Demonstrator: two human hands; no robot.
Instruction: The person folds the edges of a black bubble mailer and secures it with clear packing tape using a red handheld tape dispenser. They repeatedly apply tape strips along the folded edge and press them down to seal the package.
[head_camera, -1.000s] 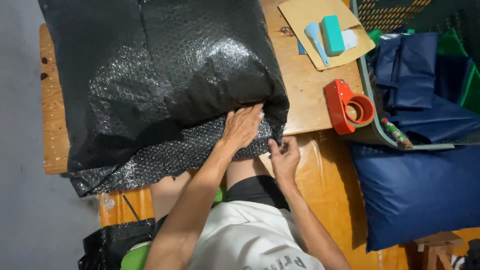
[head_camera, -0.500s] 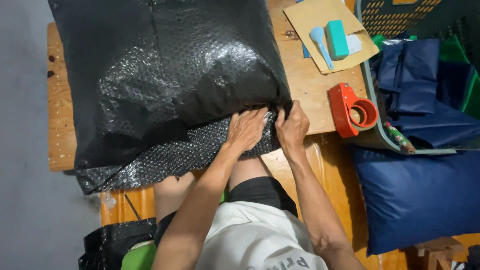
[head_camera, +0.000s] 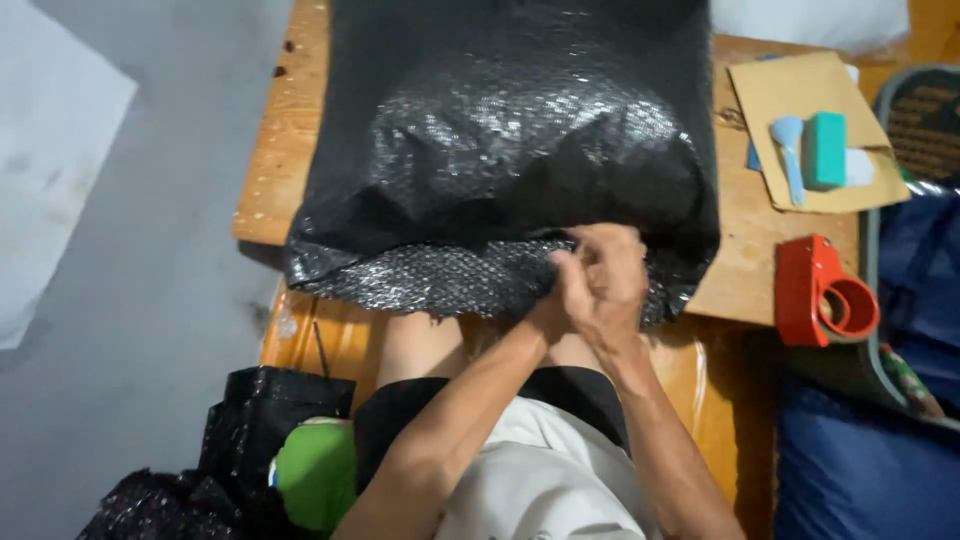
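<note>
Hands pinching crinkly black bubble-wrap parcel

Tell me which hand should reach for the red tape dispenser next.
Right, probably. The right hand lies nearer the red tape dispenser, which sits on that side, while the left hand presses the black bubble-wrap parcel's open flap.

Black bubble-wrap bag: glossy plastic, bumpy. Table: bare wood, matt. Tape dispenser: smooth red plastic.
</note>
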